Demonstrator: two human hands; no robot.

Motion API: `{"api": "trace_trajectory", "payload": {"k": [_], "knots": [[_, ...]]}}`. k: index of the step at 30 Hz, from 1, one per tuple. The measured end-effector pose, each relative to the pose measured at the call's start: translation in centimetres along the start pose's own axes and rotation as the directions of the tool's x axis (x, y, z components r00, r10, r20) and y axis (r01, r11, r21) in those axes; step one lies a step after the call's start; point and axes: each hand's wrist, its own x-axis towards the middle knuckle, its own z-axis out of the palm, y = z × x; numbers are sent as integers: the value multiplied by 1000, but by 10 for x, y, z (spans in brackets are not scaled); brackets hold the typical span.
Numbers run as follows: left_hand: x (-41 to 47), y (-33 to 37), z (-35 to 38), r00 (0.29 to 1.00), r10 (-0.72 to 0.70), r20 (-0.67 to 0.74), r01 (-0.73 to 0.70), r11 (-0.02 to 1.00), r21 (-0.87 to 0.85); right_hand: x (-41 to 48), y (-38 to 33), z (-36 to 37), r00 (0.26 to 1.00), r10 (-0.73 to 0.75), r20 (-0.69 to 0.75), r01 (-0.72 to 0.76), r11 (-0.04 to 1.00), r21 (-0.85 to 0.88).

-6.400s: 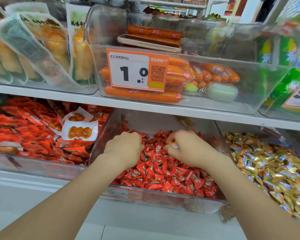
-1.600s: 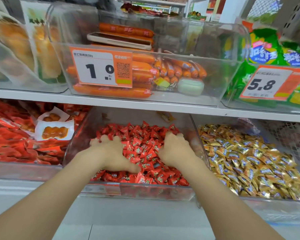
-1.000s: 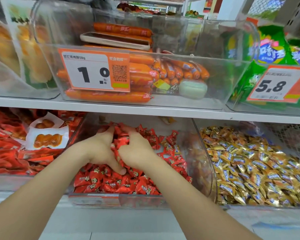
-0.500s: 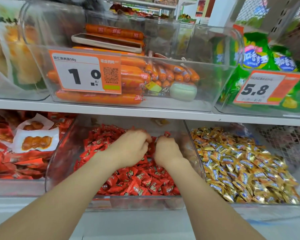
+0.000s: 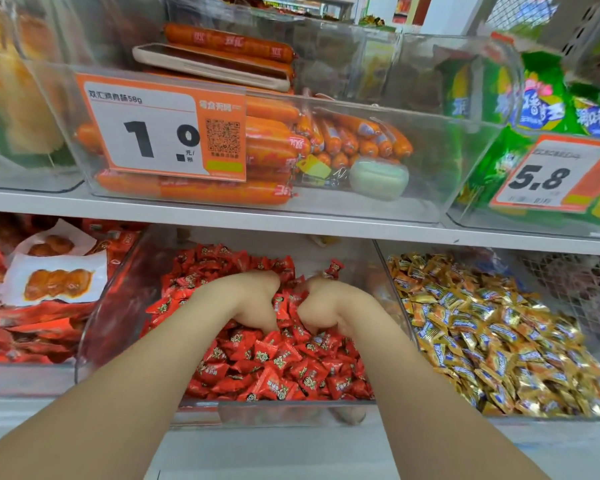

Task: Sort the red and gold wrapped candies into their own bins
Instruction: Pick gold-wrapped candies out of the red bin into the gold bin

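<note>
Both bare forearms (image 5: 125, 393) reach forward and converge, the left hand (image 5: 245, 301) and right hand (image 5: 326, 306) side by side, nearly touching. Their fingers (image 5: 265, 318) seem curled downward, tips hidden.

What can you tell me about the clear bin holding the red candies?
The bin is see-through plastic with rounded corners, on the lower shelf, beside the bin of gold candies. Red wrapped candies fill it, sparser at its left. The left hand and right hand both dig into the pile near its middle.
</note>
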Motion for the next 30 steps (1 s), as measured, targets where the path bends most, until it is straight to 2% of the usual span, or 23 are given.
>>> {"api": "trace_trajectory", "payload": {"k": [2, 5, 8, 10, 13, 15, 20, 23, 27, 30], "knots": [[-10, -8, -5, 1000, 22, 6, -22, 998, -53, -3, 2, 1, 1000, -16, 13, 13, 979, 205], [-39, -17, -19, 994, 70, -85, -84, 980, -182, -12, -1, -3, 987, -146, -75, 164, 897, 411], [-78, -20, -34, 984, 78, -162, -121, 954, -276, -24, -4, -9, 949, -303, -83, 311, 866, 392], [-101, -22, -37, 978, 72, -196, -115, 968, -221, -35, -7, -8, 910, -414, -16, 390, 845, 366], [-128, -28, -34, 989, 50, -138, -70, 987, -145, -52, -9, -1, 860, -509, 42, 475, 827, 300], [-141, -30, -31, 994, 21, -107, -35, 991, -128, -58, -7, 4, 853, -523, 0, 510, 832, 219], [-151, -40, -23, 955, 14, -297, -70, 982, -177, -68, -2, 9, 851, -524, -41, 525, 845, 105], [-151, -39, -19, 935, 35, -354, -112, 974, -198, -72, 5, 4, 863, -502, -50, 504, 854, 131], [-149, -37, -17, 917, 40, -397, -139, 965, -223, -73, 13, -2, 900, -431, -58, 431, 867, 249], [-149, -32, -20, 902, 50, -429, -160, 961, -225, -74, 13, -3, 923, -379, -68, 383, 888, 254]]}}
